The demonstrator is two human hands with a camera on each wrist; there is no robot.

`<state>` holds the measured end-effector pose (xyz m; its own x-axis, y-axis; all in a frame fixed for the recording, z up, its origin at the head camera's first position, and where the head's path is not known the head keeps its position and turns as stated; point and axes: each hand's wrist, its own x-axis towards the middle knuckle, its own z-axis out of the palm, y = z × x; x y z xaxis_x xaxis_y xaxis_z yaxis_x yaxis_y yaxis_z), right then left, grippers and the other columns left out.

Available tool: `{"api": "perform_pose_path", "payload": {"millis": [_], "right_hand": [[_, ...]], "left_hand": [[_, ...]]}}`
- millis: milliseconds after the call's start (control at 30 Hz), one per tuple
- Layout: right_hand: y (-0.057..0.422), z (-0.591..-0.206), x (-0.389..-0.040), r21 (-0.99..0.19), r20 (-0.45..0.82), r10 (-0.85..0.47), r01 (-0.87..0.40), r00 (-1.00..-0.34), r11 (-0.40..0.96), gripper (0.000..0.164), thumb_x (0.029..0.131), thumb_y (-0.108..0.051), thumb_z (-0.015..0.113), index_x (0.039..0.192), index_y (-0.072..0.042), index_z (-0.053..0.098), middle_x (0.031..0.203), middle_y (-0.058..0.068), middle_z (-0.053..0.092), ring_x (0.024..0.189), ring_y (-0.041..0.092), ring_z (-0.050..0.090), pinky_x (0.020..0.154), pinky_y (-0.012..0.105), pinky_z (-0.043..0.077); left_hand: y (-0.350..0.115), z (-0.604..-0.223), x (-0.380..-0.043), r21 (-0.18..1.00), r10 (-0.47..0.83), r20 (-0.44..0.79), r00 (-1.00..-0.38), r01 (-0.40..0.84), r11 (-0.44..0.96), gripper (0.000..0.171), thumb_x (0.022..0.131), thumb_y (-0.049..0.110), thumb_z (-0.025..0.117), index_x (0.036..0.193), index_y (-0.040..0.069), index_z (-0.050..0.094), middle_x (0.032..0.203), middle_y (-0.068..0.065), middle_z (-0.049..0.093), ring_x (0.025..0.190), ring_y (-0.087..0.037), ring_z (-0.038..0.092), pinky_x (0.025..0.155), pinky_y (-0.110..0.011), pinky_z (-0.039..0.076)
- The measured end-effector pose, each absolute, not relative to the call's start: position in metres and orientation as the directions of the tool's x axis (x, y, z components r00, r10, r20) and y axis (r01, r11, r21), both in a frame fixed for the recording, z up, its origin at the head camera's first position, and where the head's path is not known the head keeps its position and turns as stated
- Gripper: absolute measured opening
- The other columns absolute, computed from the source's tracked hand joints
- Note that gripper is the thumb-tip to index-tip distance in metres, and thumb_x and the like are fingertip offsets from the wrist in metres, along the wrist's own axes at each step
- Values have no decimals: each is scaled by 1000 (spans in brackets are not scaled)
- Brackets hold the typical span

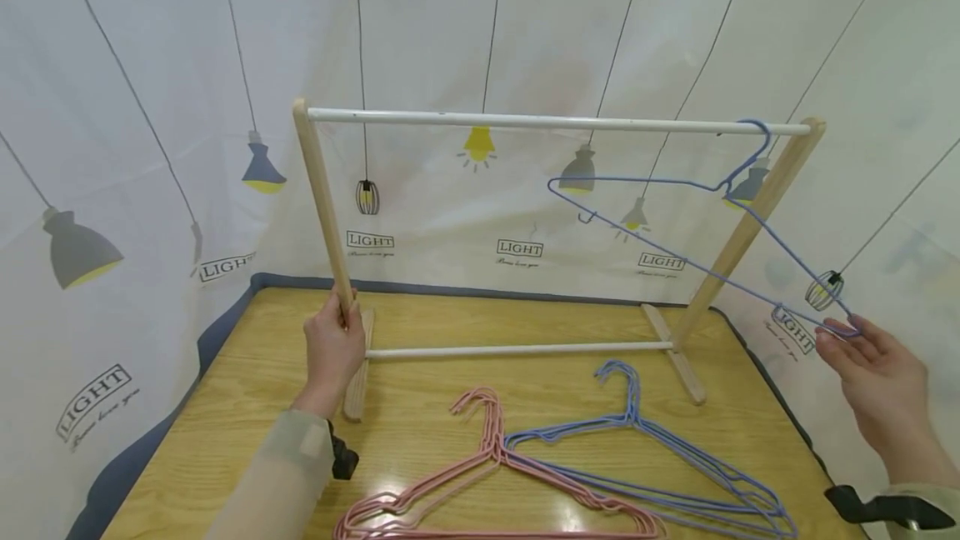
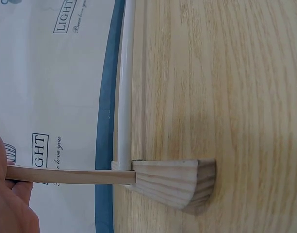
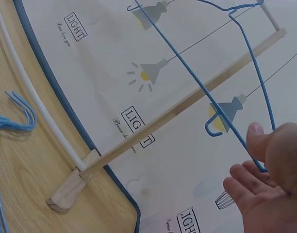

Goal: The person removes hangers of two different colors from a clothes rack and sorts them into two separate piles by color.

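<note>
A wooden garment rack (image 1: 738, 232) with a white top rail (image 1: 525, 120) and a white lower bar stands on the table. My left hand (image 1: 333, 344) grips its left upright low down, above the foot (image 2: 168, 180). Near the rail's right end hangs a blue hanger (image 1: 637, 227) by its hook, tilted with one corner toward me. My right hand (image 1: 881, 373) pinches that near corner between thumb and fingers; the right wrist view shows the thumb lying over the blue wire (image 3: 187, 68).
Several pink hangers (image 1: 491, 448) lie stacked on the table (image 1: 247, 407) at the front. Beside them to the right, several blue hangers (image 1: 633, 419) lie in a stack that the pink ones partly overlap. A curtain (image 1: 420, 32) printed with lamps surrounds the table's back and sides.
</note>
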<state>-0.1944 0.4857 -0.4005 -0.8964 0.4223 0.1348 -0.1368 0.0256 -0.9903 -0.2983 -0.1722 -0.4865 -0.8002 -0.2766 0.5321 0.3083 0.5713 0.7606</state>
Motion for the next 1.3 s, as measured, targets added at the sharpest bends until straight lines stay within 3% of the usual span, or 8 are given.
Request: {"api": "perform_pose_path", "payload": {"millis": [100, 200, 267, 600, 933, 1300], "right_hand": [[483, -403, -194, -956, 228, 359, -278, -905, -94, 66, 100, -2, 69, 159, -2, 39, 117, -10, 72, 99, 1, 73, 82, 17, 55], [476, -403, -193, -916, 308, 314, -369, -898, -158, 39, 102, 1, 64, 141, -2, 59, 114, 2, 78, 96, 12, 76, 82, 24, 57], [471, -403, -194, -900, 346, 288, -402, -893, -168, 33, 103, 1, 61, 136, -1, 64, 114, 7, 78, 96, 16, 77, 82, 26, 57], [446, -398, -194, -834, 496, 201, -528, -844, -161, 40, 106, 7, 51, 145, 18, 50, 120, 18, 76, 106, 23, 75, 90, 33, 54], [429, -385, -187, -844, 468, 399, -532, -788, -61, 34, 106, 0, 55, 135, 19, 57, 107, 16, 78, 94, 21, 78, 88, 30, 55], [417, -361, -184, -783, 532, 456, -619, -713, -55, 32, 104, 0, 58, 129, 21, 60, 104, 18, 77, 88, 22, 78, 88, 30, 55]], "left_hand": [[-172, -487, -299, 762, -274, 526, -805, 303, 572, 25, 106, 3, 61, 128, -4, 69, 107, -27, 75, 80, -35, 74, 62, -49, 57], [-171, -487, -298, 768, -275, 514, -812, 294, 569, 26, 106, 2, 60, 130, -4, 69, 110, -28, 75, 81, -36, 74, 61, -48, 58], [-171, -487, -297, 773, -274, 506, -818, 289, 565, 27, 107, 3, 60, 131, -3, 69, 113, -28, 74, 84, -37, 75, 62, -48, 58], [-171, -486, -297, 783, -273, 485, -831, 273, 559, 26, 107, 5, 60, 131, -2, 69, 112, -26, 75, 82, -36, 75, 61, -46, 58], [-171, -485, -299, 777, -269, 504, -821, 294, 557, 26, 108, 5, 59, 131, -4, 68, 113, -28, 74, 91, -39, 75, 68, -53, 60], [-172, -487, -298, 794, -274, 477, -835, 275, 543, 28, 108, 5, 59, 133, -3, 67, 119, -29, 72, 101, -42, 74, 73, -56, 61]]}}
